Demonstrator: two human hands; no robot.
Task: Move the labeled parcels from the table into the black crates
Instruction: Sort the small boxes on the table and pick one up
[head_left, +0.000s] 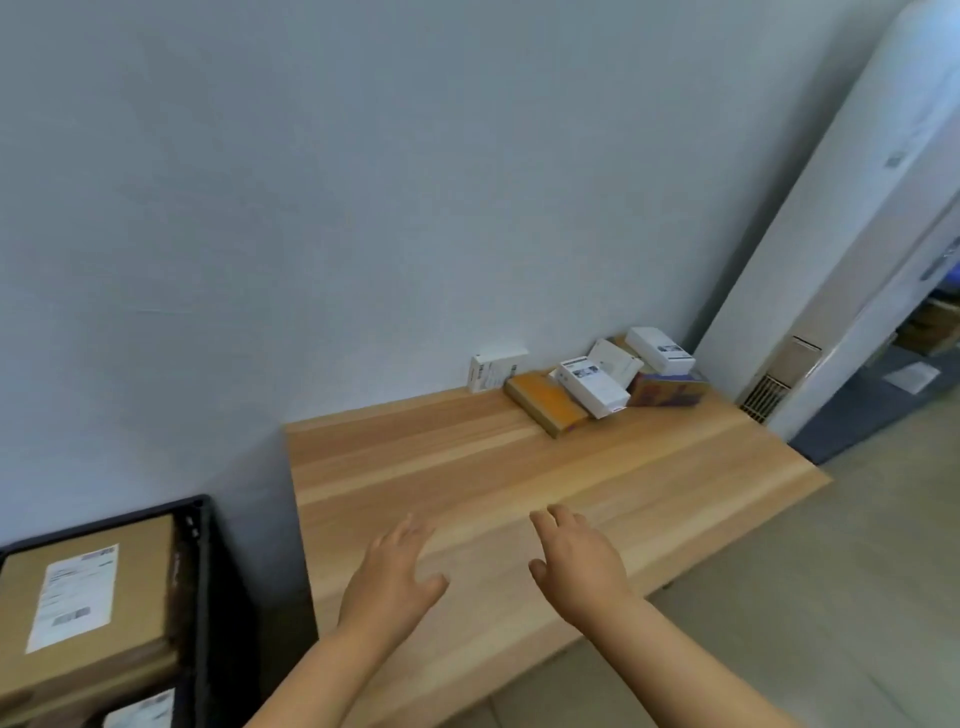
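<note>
Both hands empty: left hand (387, 577) and right hand (576, 564), fingers spread over the bare wooden desk (467, 467). Small white and brown boxes (592, 387) piled at far corner; black plastic crate (202, 571), left, already holds a labeled cardboard parcel (88, 597).

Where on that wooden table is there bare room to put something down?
Most of the table is bare, from the two open hands, left hand and right hand, up to the wall. Only the far right corner is crowded, with small boxes.

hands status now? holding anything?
Left hand: open, empty, over the table.
Right hand: open, empty, over the table.
</note>
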